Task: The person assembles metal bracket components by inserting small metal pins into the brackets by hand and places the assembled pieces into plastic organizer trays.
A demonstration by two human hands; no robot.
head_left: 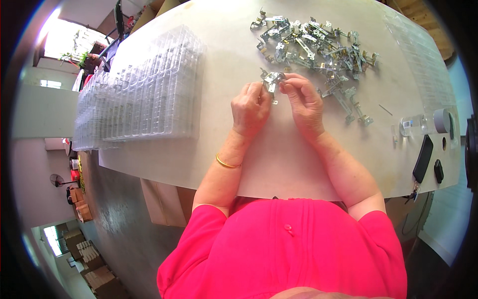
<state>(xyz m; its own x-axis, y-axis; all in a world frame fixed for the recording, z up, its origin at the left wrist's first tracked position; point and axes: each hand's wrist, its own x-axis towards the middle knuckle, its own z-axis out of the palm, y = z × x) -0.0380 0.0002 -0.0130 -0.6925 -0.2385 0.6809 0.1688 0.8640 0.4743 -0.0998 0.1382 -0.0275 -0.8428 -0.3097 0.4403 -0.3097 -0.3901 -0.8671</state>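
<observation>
My left hand and my right hand meet over the white table, and both pinch one small silver metal bracket between their fingertips. The left wrist wears a thin gold bangle. Just beyond the hands, at the far middle of the table, lies a loose pile of several similar metal brackets, with a few strays trailing to the right of my right hand.
Stacks of clear plastic blister trays fill the table's left side. More clear sheets lie at the far right. Near the right edge are a tape roll, a black phone and a small black fob. A cardboard box sits under the table.
</observation>
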